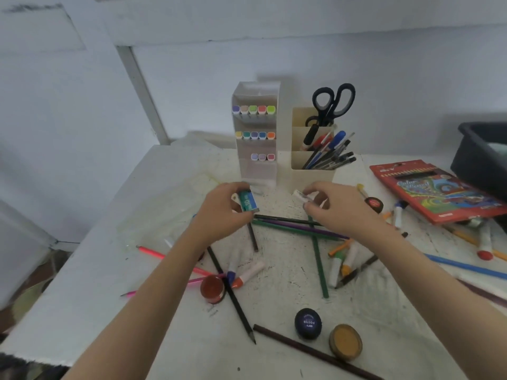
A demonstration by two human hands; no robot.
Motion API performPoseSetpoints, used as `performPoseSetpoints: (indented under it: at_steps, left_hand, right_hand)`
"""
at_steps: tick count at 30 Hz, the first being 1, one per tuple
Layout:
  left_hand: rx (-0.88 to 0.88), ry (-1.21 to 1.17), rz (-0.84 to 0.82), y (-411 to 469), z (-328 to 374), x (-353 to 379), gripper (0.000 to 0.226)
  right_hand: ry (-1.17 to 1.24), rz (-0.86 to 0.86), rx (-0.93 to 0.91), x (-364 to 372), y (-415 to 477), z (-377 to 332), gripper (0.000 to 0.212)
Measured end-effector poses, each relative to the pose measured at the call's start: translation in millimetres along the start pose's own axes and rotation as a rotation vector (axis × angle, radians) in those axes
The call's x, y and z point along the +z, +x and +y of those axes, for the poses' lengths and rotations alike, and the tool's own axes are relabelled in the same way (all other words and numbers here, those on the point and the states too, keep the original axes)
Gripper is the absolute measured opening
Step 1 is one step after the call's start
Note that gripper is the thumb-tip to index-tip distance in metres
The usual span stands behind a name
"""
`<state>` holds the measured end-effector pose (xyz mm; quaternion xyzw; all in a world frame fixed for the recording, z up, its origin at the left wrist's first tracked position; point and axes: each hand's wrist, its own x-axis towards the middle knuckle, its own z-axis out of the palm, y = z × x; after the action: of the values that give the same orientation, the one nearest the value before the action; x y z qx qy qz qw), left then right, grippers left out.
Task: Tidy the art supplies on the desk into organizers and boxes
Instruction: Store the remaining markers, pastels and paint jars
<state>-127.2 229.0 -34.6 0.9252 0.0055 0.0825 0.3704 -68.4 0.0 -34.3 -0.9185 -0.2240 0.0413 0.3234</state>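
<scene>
Bench edge: the bench (90, 283) dropped off well to the left of the left grip; bare room lay there.
Left grip (219, 212): fingers curled round a small teal box (248, 202), held above the bench.
Marker organizer (256, 133): just beyond the left grip, three rows part-filled.
Pen holder (312, 163): beyond the right grip, already holding pens and scissors (333, 102).
Right grip (337, 209): fingertips pinched a small white item (300, 195); what it was, I could not tell.
Loose pencils (290, 224): crossed beneath both grips.
Paint pots (307, 322): nearer the person than the grips, unsorted.
Pencil box (436, 190): right of the right grip, with markers beside.
Progress: seemingly under half done.
</scene>
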Motion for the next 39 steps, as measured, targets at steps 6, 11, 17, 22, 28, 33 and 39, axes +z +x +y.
performPoseSetpoints:
  at_steps: [6,11,17,22,28,33,39]
  left_hand:
    - [-0.057,0.049,0.069,42,-8,7,0.051]
    - [0.009,0.128,0.031,58,-16,21,0.042]
    - [0.075,0.209,0.023,69,-22,29,0.044]
    - [0.134,0.296,0.069,71,-24,30,0.037]
    - [0.168,0.480,0.179,70,-28,25,0.028]
    - [0.189,0.603,0.182,71,-29,23,0.027]
    - [0.202,0.599,0.197,69,-30,25,0.026]
  right_hand:
    - [0.140,-0.026,-0.024,35,14,-28,0.013]
    - [-0.145,0.216,-0.170,53,29,-36,0.009]
    - [-0.278,0.293,-0.186,62,49,-40,0.021]
    - [-0.350,0.307,-0.165,66,60,-50,0.020]
    - [-0.530,0.235,-0.148,62,71,-58,0.020]
    - [-0.591,0.180,-0.066,61,79,-64,0.020]
    - [-0.525,0.148,-0.044,63,86,-61,0.022]
